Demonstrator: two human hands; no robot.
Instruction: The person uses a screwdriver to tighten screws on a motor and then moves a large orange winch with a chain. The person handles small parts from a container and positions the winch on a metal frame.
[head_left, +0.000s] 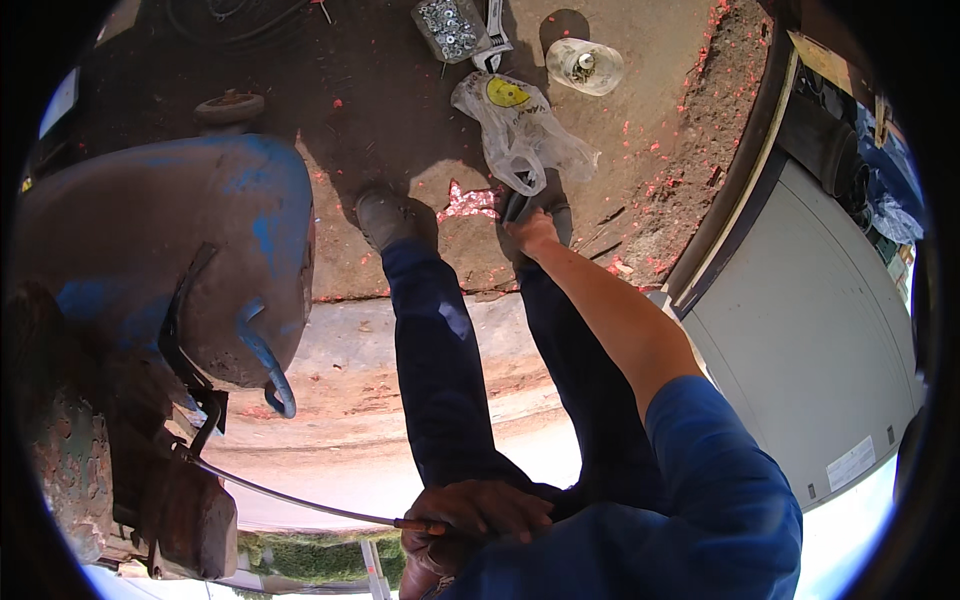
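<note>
My right hand (532,232) reaches down beside my right shoe, fingers closed on a dark object (516,207), perhaps a tool handle. Just above it lies a translucent plastic bag (520,140) with a yellow print; a pinkish speckled scrap (468,200) is to its left. My left hand (475,515), in shadow at my lap, has bent fingers around or against the orange end (420,524) of a thin rod or cable (300,500), which runs left to rusty metal parts (190,500); its grip is unclear.
A worn blue tank (160,230) with a bent pipe is at left. Ahead lie a container of hardware (447,30), a wrench (490,55), a clear plastic jug (585,65) and a small wheel (228,108). A curved edge borders a grey metal panel (800,320) at right.
</note>
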